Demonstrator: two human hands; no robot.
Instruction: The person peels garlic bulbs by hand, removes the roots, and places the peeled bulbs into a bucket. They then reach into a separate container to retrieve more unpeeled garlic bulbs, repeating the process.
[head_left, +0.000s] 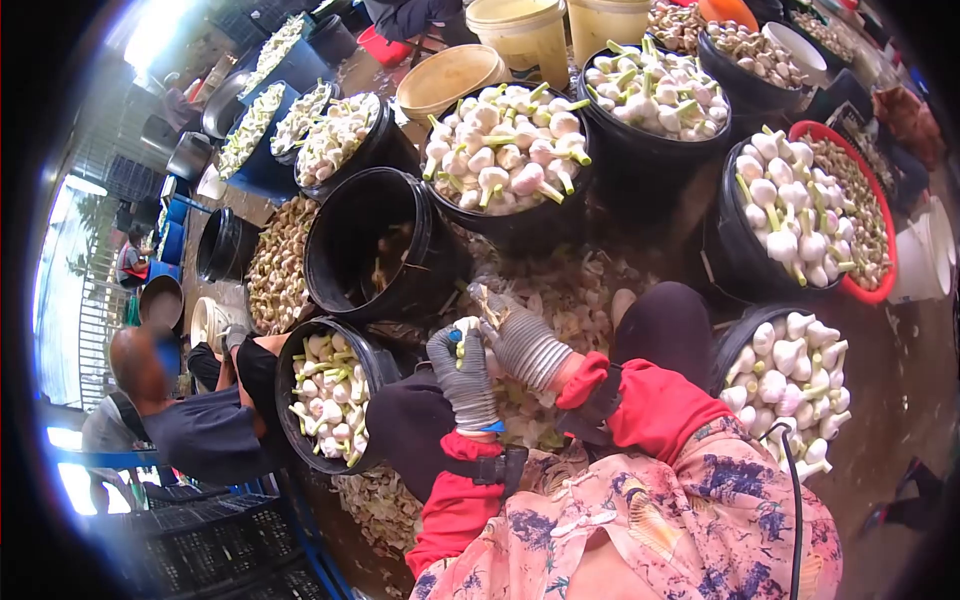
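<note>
My left hand (pixel 463 380), in a grey glove, is closed around a garlic bulb (pixel 466 330) whose pale top shows above the fingers, with a bit of blue beside it. Close on its right, my right hand (pixel 525 340), also gloved, has its fingers bent together near the bulb; what they hold is too small to make out. Below and behind both hands lie loose garlic skins (pixel 575 290). A black bucket of peeled garlic (pixel 335 400) stands left of my legs, and another bucket of garlic (pixel 787 385) stands to the right.
A dark bucket (pixel 335 240) with little in it stands ahead on the left. Full garlic buckets (pixel 510 155) stand beyond my hands. Unpeeled garlic (pixel 280 265) is heaped at the left, near a seated co-worker (pixel 210 430). A red basin (pixel 885 220) is at the right.
</note>
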